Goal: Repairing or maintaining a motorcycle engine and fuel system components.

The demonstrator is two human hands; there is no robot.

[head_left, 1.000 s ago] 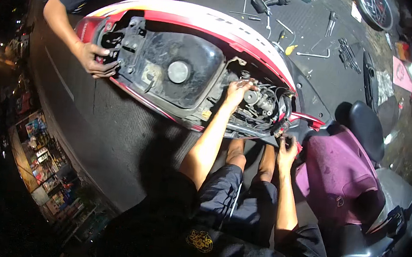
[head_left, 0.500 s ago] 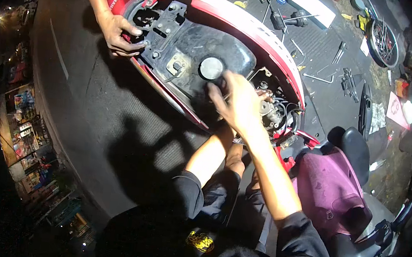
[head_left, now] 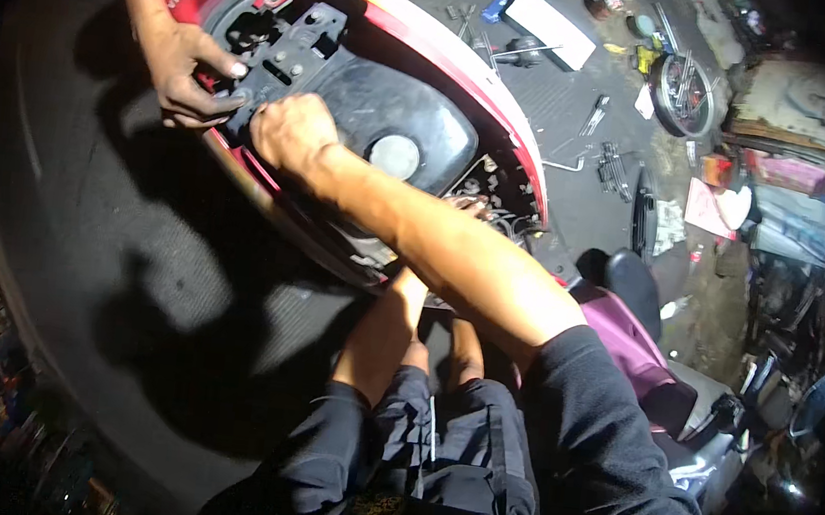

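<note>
Fingers (head_left: pixel 263 131) of the right hand (head_left: pixel 297 135) curl nearly closed, any hold indeterminable, over the red motorbike (head_left: pixel 472 73), left of the round cap (head_left: pixel 395 157) on the black tank (head_left: pixel 389 99), with the left hand (head_left: pixel 469 205), mostly hidden, its opening and hold unclear, near cables (head_left: pixel 511 224)
</note>
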